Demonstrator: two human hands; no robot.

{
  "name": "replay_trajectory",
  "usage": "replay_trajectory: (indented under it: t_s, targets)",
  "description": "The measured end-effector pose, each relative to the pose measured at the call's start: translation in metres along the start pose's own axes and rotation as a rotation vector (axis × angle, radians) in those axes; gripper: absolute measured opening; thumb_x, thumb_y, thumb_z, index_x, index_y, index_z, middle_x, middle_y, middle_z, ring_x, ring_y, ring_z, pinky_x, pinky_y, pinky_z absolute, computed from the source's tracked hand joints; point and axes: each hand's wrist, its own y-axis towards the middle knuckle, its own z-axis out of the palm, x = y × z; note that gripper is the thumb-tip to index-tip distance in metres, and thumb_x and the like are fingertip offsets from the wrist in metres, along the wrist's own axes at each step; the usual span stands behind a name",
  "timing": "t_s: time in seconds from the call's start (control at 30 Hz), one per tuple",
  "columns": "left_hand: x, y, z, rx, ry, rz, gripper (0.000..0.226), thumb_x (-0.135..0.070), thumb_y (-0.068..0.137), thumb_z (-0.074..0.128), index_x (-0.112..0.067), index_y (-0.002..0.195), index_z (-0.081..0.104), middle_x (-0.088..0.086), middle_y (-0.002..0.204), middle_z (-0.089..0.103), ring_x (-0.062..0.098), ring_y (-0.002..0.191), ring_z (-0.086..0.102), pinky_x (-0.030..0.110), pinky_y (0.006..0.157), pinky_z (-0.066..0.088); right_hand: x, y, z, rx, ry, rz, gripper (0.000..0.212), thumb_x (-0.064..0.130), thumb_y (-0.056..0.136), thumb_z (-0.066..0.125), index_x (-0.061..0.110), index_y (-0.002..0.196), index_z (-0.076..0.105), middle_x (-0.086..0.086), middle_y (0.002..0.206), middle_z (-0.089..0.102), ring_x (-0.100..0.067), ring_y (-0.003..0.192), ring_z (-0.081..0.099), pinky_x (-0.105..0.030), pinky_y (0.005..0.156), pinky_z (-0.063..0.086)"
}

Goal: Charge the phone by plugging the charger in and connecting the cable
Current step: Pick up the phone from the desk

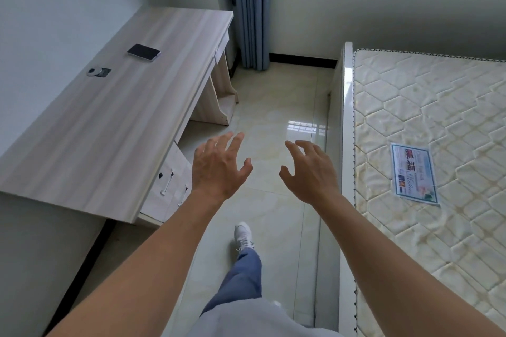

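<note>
Black glass up, the phone (143,52) lies flat on your wood-grain desk (115,123), with what looks like the coiled charger (98,72) near it, both unplugged and within easy pickup. Your left hand (219,169) and right hand (309,172) hover over the floor, fingers spread, holding nothing.

On my feed a pale wood-grain desk (115,123) runs along the left wall, its drawers (169,186) showing beneath the near edge. Far off, blue-grey curtains (249,8) hang in the corner. To the right I see a bare quilted mattress (438,123) in a glossy white bed frame (345,107), a printed label (414,174) lying flat on it. Shiny cream floor tiles (284,117) fill the space between desk and bed.
</note>
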Motion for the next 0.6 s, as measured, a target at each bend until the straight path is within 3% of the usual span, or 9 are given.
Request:
replay_trajectory:
  t_s: [0.6]
  targets:
    - [0.079, 0.294, 0.033, 0.020, -0.056, 0.031, 0.066, -0.055, 0.085, 0.038, -0.023, 0.144, 0.044, 0.005, 0.141, 0.056, 0.026, 0.125, 0.052, 0.046, 0.102, 0.045, 0.008, 0.295, 0.002, -0.021, -0.053, 0.038, 0.060, 0.040, 0.085, 0.059, 0.017, 0.139, 0.049, -0.012, 0.137, 0.057, -0.032, 0.126, 0.053, -0.044, 0.102, 0.046]
